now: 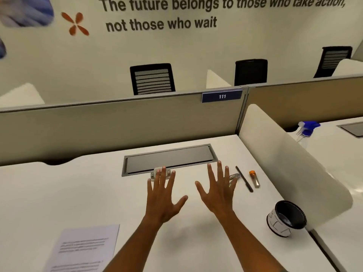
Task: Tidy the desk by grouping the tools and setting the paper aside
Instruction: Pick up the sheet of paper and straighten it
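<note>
My left hand [163,199] and my right hand [218,193] are held out side by side above the white desk [78,193], palms down, all fingers straight and spread wide; neither hand holds anything. The fingertips of my left hand overlap a small clear stapler-like tool [161,173], which lies at the front edge of the grey cable hatch [169,159] set into the desk; I cannot tell whether they touch it. Just beyond the outer fingers of my right hand lies a clear object [234,176], partly hidden by them. To its right lie a black pen [244,178] and, just beside that, a small clear tube with an orange cap [254,179], the two roughly parallel and apart. The printed sheet of paper [82,250] lies at the near left of the desk, well apart from the tools. A black-lined cup with a white patterned outside [285,218] stands at the near right, against the curved white divider [284,163]. A spray bottle with a blue head [306,130] stands on the neighbouring desk beyond the divider.
</note>
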A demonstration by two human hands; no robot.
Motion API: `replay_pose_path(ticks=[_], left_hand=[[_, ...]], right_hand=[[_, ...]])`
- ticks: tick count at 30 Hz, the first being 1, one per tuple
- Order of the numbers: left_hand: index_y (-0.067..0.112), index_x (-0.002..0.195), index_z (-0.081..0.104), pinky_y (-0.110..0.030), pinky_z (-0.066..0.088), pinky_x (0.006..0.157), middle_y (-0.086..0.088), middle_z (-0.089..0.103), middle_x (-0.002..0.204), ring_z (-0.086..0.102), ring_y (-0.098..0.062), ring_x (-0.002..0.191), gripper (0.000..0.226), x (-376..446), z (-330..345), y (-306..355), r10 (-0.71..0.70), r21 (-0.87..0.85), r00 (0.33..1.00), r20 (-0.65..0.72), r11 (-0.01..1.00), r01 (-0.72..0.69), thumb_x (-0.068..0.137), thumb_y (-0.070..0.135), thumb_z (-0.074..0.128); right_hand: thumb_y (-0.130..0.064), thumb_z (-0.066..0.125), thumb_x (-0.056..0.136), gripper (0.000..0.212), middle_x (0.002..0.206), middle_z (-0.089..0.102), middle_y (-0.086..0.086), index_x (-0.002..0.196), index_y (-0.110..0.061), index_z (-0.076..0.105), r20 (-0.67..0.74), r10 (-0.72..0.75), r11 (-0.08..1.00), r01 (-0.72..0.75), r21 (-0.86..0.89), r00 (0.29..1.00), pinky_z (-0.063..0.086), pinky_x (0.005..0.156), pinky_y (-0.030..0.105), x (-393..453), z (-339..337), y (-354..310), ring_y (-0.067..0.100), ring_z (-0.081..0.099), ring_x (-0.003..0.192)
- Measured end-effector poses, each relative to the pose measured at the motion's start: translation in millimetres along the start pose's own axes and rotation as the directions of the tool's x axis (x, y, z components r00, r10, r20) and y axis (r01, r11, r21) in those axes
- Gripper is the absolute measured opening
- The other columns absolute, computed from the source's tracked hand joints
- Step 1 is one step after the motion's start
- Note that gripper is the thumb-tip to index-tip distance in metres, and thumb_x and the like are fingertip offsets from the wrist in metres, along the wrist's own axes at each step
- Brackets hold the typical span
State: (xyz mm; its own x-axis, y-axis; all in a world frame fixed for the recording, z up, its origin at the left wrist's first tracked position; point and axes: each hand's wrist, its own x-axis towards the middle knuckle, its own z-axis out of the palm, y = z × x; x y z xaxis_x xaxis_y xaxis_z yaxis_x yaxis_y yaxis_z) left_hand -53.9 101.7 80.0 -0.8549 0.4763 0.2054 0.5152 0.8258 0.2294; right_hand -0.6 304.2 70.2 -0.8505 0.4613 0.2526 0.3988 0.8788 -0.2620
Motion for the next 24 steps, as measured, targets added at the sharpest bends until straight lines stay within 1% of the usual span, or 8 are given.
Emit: replay_pose_path(ticks=[3,5,8,12,15,18,21,24], left_hand=[[0.027,0.155,0.012,-0.061,0.009,0.118,-0.007,0.002,0.164,-0.003,-0.029,0.151,0.092,-17.7,-9.8,-17.7,-0.018,0.011,1.000,-0.015,1.000,0.018,0.083,0.083,0.028],[0.029,0.155,0.008,-0.062,0.010,0.117,-0.006,0.001,0.164,-0.003,-0.028,0.151,0.093,-30.3,-16.2,-31.1,-0.045,0.018,0.999,-0.017,0.999,0.046,0.082,0.083,0.027],[0.029,0.155,0.008,-0.063,0.010,0.117,-0.006,0.001,0.164,-0.002,-0.029,0.151,0.093,-50.2,-25.2,-51.8,-0.083,0.025,0.996,-0.011,0.996,0.083,0.082,0.084,0.027],[0.029,0.155,0.009,-0.064,0.012,0.116,-0.007,0.001,0.164,-0.001,-0.031,0.150,0.093,-76.7,-38.0,-87.4,-0.118,0.024,0.993,-0.010,0.993,0.119,0.082,0.083,0.026],[0.029,0.155,0.009,-0.063,0.012,0.116,-0.007,0.000,0.164,-0.001,-0.031,0.150,0.093,-96.1,-50.5,-116.2,-0.133,0.016,0.991,-0.001,0.991,0.133,0.082,0.084,0.027],[0.029,0.155,0.008,-0.061,0.009,0.117,-0.007,-0.003,0.164,-0.003,-0.031,0.150,0.093,-121.0,-63.7,-148.9,-0.115,0.011,0.993,0.010,0.993,0.115,0.082,0.084,0.026],[0.030,0.155,0.005,-0.061,0.006,0.117,-0.007,-0.007,0.163,-0.006,-0.030,0.150,0.094,-148.6,-75.9,-192.6,-0.103,0.019,0.994,0.028,0.994,0.103,0.081,0.084,0.024],[0.028,0.155,0.006,-0.060,0.005,0.117,-0.008,-0.007,0.163,-0.006,-0.030,0.150,0.095,-175.1,-87.3,-231.7,-0.115,0.027,0.992,0.058,0.993,0.114,0.080,0.084,0.024]], right_hand=[[-0.077,0.025,0.084,0.083,0.162,0.007,0.007,0.153,-0.031,0.014,0.014,-0.031,0.999,0.031,0.011,0.999,0.008,0.112,0.063,-12.0,2.8,-27.3,0.033,0.006,0.148],[-0.077,0.024,0.084,0.084,0.162,0.006,0.007,0.153,-0.031,0.013,0.024,-0.053,0.999,0.053,0.013,0.998,0.006,0.112,0.063,-22.2,4.3,-46.5,0.033,0.006,0.148],[-0.077,0.022,0.084,0.083,0.162,0.004,0.006,0.153,-0.031,0.012,0.041,-0.079,0.997,0.078,0.013,0.996,0.008,0.112,0.064,-38.8,5.8,-73.5,0.034,0.007,0.148],[-0.077,0.024,0.084,0.084,0.162,0.008,0.007,0.152,-0.030,0.017,0.045,-0.108,0.994,0.108,0.011,0.993,0.011,0.112,0.065,-61.9,7.1,-116.3,0.035,0.011,0.147],[-0.077,0.024,0.084,0.084,0.162,0.007,0.007,0.153,-0.030,0.015,0.037,-0.101,0.995,0.102,-0.006,0.994,0.011,0.112,0.065,-82.3,7.3,-148.3,0.035,0.010,0.147],[-0.077,0.024,0.084,0.083,0.162,0.005,0.007,0.153,-0.031,0.012,0.043,-0.098,0.995,0.099,-0.023,0.994,0.009,0.112,0.065,-107.4,6.9,-179.6,0.035,0.008,0.147],[-0.075,0.023,0.085,0.082,0.162,0.007,0.008,0.153,-0.030,0.014,0.032,-0.085,0.996,0.086,-0.022,0.996,0.009,0.112,0.064,-131.0,6.6,-213.0,0.036,0.010,0.147],[-0.074,0.024,0.086,0.082,0.162,0.002,0.007,0.153,-0.031,0.007,0.056,-0.062,0.998,0.063,-0.026,0.997,0.007,0.113,0.063,-153.9,8.5,-238.7,0.035,0.006,0.147]])
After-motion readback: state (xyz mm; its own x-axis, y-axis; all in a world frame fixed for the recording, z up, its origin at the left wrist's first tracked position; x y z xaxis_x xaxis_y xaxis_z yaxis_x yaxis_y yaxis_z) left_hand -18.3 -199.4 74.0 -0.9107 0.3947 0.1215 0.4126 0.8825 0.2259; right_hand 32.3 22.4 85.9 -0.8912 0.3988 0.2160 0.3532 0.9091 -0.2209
